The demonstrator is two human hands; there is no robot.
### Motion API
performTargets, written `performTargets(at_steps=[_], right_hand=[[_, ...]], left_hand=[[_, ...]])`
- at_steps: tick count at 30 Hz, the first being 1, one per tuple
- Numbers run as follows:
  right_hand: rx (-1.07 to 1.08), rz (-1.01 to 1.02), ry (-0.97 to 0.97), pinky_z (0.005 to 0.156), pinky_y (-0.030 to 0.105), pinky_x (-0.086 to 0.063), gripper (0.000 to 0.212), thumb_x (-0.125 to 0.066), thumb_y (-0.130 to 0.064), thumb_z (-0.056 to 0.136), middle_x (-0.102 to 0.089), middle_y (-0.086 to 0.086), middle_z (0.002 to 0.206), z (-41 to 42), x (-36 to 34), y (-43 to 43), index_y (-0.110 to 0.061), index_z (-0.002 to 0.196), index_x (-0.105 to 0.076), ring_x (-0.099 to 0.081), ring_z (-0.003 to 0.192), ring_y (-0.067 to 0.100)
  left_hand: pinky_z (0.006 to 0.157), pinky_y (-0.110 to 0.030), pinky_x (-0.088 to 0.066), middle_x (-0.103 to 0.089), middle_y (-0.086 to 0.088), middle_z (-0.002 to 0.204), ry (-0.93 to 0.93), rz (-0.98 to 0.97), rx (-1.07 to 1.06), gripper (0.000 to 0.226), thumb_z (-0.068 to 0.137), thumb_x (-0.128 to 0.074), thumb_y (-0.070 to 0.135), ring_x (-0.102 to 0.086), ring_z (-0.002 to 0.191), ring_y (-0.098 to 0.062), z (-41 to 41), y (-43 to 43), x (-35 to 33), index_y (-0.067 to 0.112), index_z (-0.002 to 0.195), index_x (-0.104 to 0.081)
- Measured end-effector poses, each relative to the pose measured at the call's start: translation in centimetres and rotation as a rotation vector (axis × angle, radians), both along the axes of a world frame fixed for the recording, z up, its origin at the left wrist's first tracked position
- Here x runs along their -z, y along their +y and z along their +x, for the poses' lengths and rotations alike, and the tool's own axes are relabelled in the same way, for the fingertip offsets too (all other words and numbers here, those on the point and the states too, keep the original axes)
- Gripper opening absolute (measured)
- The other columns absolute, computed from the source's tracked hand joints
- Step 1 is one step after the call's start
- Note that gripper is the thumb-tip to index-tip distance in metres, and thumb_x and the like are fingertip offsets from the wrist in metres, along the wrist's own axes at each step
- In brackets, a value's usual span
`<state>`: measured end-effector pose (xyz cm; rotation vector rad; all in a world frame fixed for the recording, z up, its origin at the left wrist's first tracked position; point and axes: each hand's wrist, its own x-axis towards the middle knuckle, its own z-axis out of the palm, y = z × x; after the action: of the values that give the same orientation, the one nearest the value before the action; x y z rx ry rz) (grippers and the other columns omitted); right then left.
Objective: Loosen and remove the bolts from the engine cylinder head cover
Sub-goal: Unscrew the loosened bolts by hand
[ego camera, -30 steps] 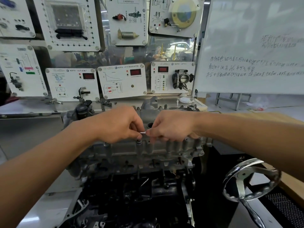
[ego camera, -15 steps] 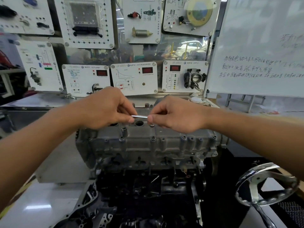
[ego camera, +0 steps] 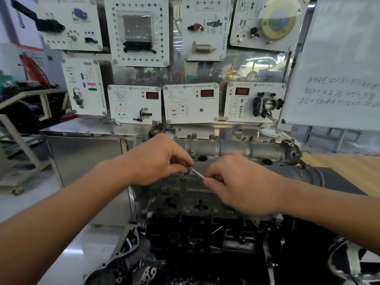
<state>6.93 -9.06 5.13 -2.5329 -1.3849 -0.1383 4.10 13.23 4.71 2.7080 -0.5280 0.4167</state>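
Silver and slim, the tool (ego camera: 197,174) now slants down where it lay level half a second ago. The left hand (ego camera: 158,161) pinches its lower end at a bolt (ego camera: 183,176) on the near edge of the cylinder head cover (ego camera: 236,149), and the right hand (ego camera: 242,186) pinches the other end. Loosening looks about to start.

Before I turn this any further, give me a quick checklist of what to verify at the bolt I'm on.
1. Grip on the thin silver tool: ok, left hand and right hand each pinch an end.
2. Tool seated on the bolt: cannot tell, left fingers cover the joint.
3. Bolt out of the cylinder head cover: not ok, its head shows below the left fingers.
4. Far-edge bolts removed: not ok, several stand there.
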Motion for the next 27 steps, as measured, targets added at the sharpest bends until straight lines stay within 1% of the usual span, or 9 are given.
performTargets(at_steps=[4, 8, 12, 14, 16, 18, 21, 24, 27], right_hand=[[0.031, 0.024, -0.011, 0.047, 0.024, -0.039, 0.046, -0.050, -0.030, 0.102, -0.053, 0.007, 0.051, -0.6, 0.5, 0.3, -0.005, 0.064, -0.055, -0.048, 0.046, 0.022], [0.071, 0.028, 0.023, 0.058, 0.040, -0.052, 0.044, -0.050, -0.031, 0.102, -0.053, 0.005, 0.052, -1.2, 0.5, 0.7, -0.009, 0.064, -0.054, -0.052, 0.049, 0.025], [0.138, 0.048, 0.082, 0.058, 0.039, -0.054, 0.041, -0.049, -0.033, 0.102, -0.054, 0.004, 0.061, -2.0, 1.1, 1.3, -0.013, 0.066, -0.049, -0.051, 0.050, 0.020], [0.160, 0.068, 0.220, 0.051, 0.030, -0.053, 0.039, -0.049, -0.029, 0.102, -0.067, 0.008, 0.067, -2.2, 1.5, 1.6, -0.009, 0.070, -0.056, -0.058, 0.048, 0.016], [0.166, 0.111, 0.463, 0.038, 0.018, -0.041, 0.038, -0.047, -0.021, 0.101, -0.072, 0.010, 0.065, -2.7, 2.0, 2.0, -0.005, 0.068, -0.060, -0.055, 0.037, 0.009], [0.187, 0.172, 0.661, 0.034, 0.014, -0.033, 0.037, -0.046, -0.016, 0.100, -0.073, 0.012, 0.067, -3.2, 2.5, 2.3, -0.005, 0.067, -0.058, -0.053, 0.035, 0.011], [0.202, 0.232, 0.773, 0.035, 0.014, -0.035, 0.036, -0.046, -0.016, 0.100, -0.073, 0.011, 0.067, -3.9, 3.0, 2.9, -0.007, 0.066, -0.056, -0.056, 0.037, 0.013], [0.198, 0.265, 0.842, 0.034, 0.014, -0.036, 0.034, -0.044, -0.014, 0.103, -0.067, 0.002, 0.055, -4.2, 2.7, 3.5, -0.005, 0.072, -0.054, -0.054, 0.034, 0.011], [0.199, 0.304, 0.944, 0.035, 0.016, -0.038, 0.030, -0.041, -0.014, 0.105, -0.064, 0.001, 0.054, -4.4, 2.5, 4.0, -0.004, 0.079, -0.051, -0.054, 0.035, 0.011]], left_hand=[[0.073, -0.009, -0.052, -0.072, 0.021, 0.078, -0.031, -0.015, -0.002, 0.014, 0.084, -0.078, 0.017, -0.067, 0.075, 0.009, 0.1, -0.1, 0.4, 0.028, 0.093, -0.077], [0.069, -0.002, -0.046, -0.064, 0.028, 0.069, -0.058, -0.014, -0.009, 0.011, 0.083, -0.080, 0.017, -0.065, 0.073, 0.013, 0.1, 0.1, 0.6, 0.026, 0.090, -0.077], [0.067, -0.002, -0.046, -0.064, 0.026, 0.068, -0.067, -0.003, -0.034, 0.010, 0.082, -0.080, 0.019, -0.064, 0.073, 0.013, 0.3, 0.0, 0.6, 0.026, 0.089, -0.077], [0.067, -0.004, -0.047, -0.064, 0.026, 0.070, -0.064, 0.013, -0.037, 0.010, 0.082, -0.080, 0.019, -0.064, 0.074, 0.012, 0.4, -0.1, 0.7, 0.025, 0.089, -0.077], [0.067, -0.004, -0.046, -0.063, 0.027, 0.069, -0.061, 0.013, -0.036, 0.010, 0.082, -0.080, 0.016, -0.064, 0.074, 0.012, 0.4, -0.2, 0.7, 0.023, 0.090, -0.078], [0.069, -0.006, -0.048, -0.066, 0.024, 0.071, -0.052, -0.019, -0.031, 0.011, 0.082, -0.079, 0.013, -0.066, 0.074, 0.009, 0.3, -0.2, 0.9, 0.020, 0.091, -0.079], [0.073, -0.013, -0.054, -0.074, 0.015, 0.077, -0.059, -0.112, -0.020, 0.013, 0.082, -0.079, 0.007, -0.069, 0.074, 0.004, 0.1, -0.1, 1.4, 0.019, 0.086, -0.079], [0.075, -0.023, -0.058, -0.076, 0.008, 0.076, -0.072, -0.238, -0.025, 0.012, 0.081, -0.079, 0.003, -0.072, 0.072, -0.001, 0.0, 0.2, 2.0, 0.015, 0.082, -0.078], [0.074, -0.024, -0.059, -0.077, 0.006, 0.076, -0.074, -0.281, -0.017, 0.009, 0.080, -0.080, 0.004, -0.073, 0.073, -0.005, 0.0, 0.3, 2.3, 0.012, 0.083, -0.078]])
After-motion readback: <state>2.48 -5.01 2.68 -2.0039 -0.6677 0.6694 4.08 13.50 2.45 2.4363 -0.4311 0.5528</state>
